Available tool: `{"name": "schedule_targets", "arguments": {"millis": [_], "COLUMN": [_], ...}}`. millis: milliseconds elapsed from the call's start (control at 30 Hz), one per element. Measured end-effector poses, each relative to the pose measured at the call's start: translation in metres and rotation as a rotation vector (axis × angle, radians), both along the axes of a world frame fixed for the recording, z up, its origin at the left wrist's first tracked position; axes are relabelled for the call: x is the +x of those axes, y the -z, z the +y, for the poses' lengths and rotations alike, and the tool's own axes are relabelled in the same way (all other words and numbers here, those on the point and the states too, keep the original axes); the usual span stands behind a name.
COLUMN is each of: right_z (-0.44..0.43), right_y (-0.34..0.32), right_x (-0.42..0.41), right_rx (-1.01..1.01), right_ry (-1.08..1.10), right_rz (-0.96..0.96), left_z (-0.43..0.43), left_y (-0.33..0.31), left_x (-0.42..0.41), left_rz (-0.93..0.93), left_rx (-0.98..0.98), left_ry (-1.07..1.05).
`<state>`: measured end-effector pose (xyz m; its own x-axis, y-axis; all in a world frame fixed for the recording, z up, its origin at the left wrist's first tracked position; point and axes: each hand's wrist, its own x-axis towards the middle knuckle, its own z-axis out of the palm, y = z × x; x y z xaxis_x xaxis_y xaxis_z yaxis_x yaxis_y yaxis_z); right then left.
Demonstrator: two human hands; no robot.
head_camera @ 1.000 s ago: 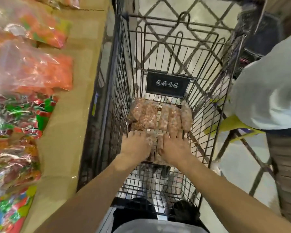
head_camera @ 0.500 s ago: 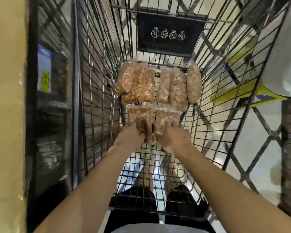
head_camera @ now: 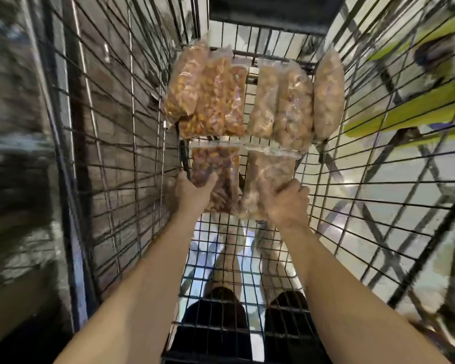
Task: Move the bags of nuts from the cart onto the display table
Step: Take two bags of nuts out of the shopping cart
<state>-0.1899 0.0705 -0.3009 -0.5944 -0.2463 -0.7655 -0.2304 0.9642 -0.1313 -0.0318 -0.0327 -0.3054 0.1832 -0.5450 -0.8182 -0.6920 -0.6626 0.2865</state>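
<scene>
The left hand [head_camera: 192, 191] curls its fingers [head_camera: 210, 181] round a darker bag of nuts [head_camera: 218, 166]. The right hand [head_camera: 286, 203] grips a paler bag [head_camera: 269, 174] touching it, mid-cart [head_camera: 132, 127]. More bags [head_camera: 281, 106] lean at the cart's far end.

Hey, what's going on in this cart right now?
A person is reaching into the wire cart with both hands. The left hand grips a bag of darker nuts and the right hand grips a paler bag beside it. Several other bags stand against the cart's far end. The display table is out of view.
</scene>
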Motion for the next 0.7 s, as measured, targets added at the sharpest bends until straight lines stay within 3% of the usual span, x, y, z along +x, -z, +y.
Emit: {"name": "schedule_targets", "arguments": {"millis": [267, 367, 533, 700], "right_z": [0.01, 0.01, 0.007, 0.004], "right_y": [0.026, 0.027, 0.031, 0.031], "right_x": [-0.01, -0.015, -0.016, -0.011], "right_rx": [-0.186, -0.191, -0.25, -0.309], "right_ry": [0.436, 0.496, 0.509, 0.522], "right_rz": [-0.198, -0.273, -0.312, -0.337], "left_z": [0.008, 0.009, 0.003, -0.003], "left_y": [0.013, 0.017, 0.021, 0.021], "left_x": [-0.009, -0.011, -0.008, -0.004], "left_rz": [-0.144, -0.144, 0.007, 0.158], "left_rx": [-0.072, -0.071, -0.019, 0.05], "left_ry": [0.111, 0.094, -0.096, -0.141]}}
